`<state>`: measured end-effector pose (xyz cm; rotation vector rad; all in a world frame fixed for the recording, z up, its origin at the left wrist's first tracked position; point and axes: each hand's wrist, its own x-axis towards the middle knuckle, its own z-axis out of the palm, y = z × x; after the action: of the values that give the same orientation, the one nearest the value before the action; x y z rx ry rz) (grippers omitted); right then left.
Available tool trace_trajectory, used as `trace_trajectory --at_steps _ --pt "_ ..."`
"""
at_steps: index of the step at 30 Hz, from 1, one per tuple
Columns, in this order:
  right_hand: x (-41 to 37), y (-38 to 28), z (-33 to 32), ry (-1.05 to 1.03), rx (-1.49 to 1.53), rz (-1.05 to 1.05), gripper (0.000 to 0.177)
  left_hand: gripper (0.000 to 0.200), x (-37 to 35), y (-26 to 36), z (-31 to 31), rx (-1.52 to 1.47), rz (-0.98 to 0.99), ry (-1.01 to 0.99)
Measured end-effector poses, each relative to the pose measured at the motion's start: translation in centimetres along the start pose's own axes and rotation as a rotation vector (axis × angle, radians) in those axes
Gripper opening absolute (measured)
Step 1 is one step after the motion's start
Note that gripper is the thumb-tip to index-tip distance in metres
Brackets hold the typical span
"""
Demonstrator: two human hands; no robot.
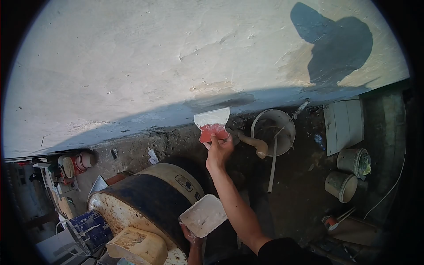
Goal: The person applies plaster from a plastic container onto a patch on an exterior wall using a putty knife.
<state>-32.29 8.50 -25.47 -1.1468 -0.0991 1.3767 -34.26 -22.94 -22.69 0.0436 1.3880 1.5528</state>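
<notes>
Lowest, the left hand (pixel 194 238) grips a shallow white tub (pixel 204 217) by its near left side, beside the big drum (pixel 145 194), the tub's open top facing up. The bare right forearm runs forward and a little leftward past the tub, wrist nearly straight, and the right hand (pixel 219 150) is closed round a red scraper (pixel 213 131), thumb lying along its upper face. The scraper sits ahead of the tub, its length pointing away from the person, its broad, white-coated edge leading. Straight beyond that edge lies a darker patch (pixel 221 100) low on the wall (pixel 145 66); whether they touch, I cannot tell.
</notes>
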Motion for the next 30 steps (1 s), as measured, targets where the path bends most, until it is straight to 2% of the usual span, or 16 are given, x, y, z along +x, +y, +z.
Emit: trace_trajectory --at_steps 3,5,8,10,11,13,16,18,20,22,25,27,29,30 --pt "6.3 3.5 -5.0 0.277 -0.029 0.18 0.031 0.088 0.4 -0.4 -0.8 -0.155 -0.18 0.152" --pt "10.8 6.0 -7.5 0.399 -0.032 0.233 0.032 0.092 0.0 -0.4 -0.7 -0.011 -0.054 0.068" --pt "14.5 7.5 -8.0 0.27 -0.063 0.236 0.036 0.075 -0.1 -0.7 -1.0 0.049 0.095 -0.106" --pt "14.7 6.7 -5.9 0.124 -0.081 0.185 0.034 0.067 -0.1 -0.6 -1.0 0.035 0.128 -0.159" --pt "14.4 6.3 -4.6 0.124 -0.068 0.18 0.033 0.067 -0.2 -0.5 -0.9 0.026 0.115 -0.147" --pt "12.5 4.6 -1.3 0.127 -0.044 0.166 0.031 0.076 -0.5 -0.5 -0.6 0.046 0.081 -0.088" --pt "7.8 1.1 2.7 0.024 -0.034 0.12 0.024 0.096 -0.1 -0.8 -0.7 0.034 -0.021 0.053" --pt "4.7 -0.9 4.9 -0.04 -0.009 0.106 0.022 0.093 0.3 -0.7 -1.3 -0.103 -0.168 0.148" --pt "1.7 -2.8 6.8 -0.109 0.022 0.09 0.02 0.089 0.0 -0.2 -0.5 0.034 0.004 0.021" --pt "-1.4 -4.1 8.6 -0.161 0.076 0.089 0.019 0.087 -0.4 0.0 -0.1 0.089 0.068 -0.03" --pt "-4.4 -6.2 8.8 -0.224 0.114 0.129 0.02 0.084 -0.2 -0.4 -0.3 -0.037 -0.023 0.028" --pt "-6.2 -7.6 7.5 -0.257 0.115 0.174 0.021 0.081 0.0 -0.4 -0.2 -0.235 -0.146 0.086" --pt "-7.7 -9.4 4.4 -0.286 0.096 0.224 0.021 0.075 -0.6 0.9 1.4 -0.057 0.022 -0.084" --pt "-8.4 -10.8 2.6 -0.336 0.091 0.295 0.021 0.073 -0.9 1.4 2.0 -0.057 0.026 -0.122"
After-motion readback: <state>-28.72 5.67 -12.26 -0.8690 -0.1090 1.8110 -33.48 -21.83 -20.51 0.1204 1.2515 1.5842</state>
